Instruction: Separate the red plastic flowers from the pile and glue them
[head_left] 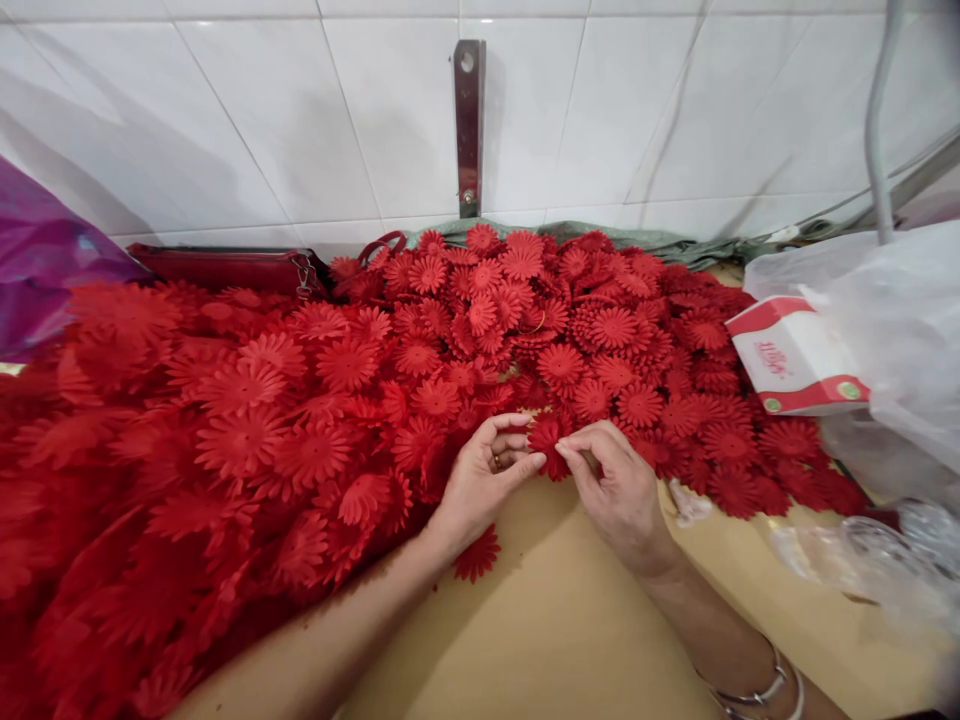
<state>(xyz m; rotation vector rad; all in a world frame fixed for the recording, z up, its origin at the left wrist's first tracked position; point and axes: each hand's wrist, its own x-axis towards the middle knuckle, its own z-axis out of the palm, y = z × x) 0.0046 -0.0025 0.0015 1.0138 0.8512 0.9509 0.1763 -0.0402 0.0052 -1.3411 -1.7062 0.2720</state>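
Red artificial flower (547, 446) observed between both hands, at the front edge of the heap of red flowers (247, 435). I note the left hand (487, 475) partly closed, thumb and curved fingers at the flower's left edge; the right hand (619, 492) is pinched, thumb to index, on its right side. From my remote view, one loose flower (478, 556) lies beside the left wrist on the tan tabletop (555, 610).
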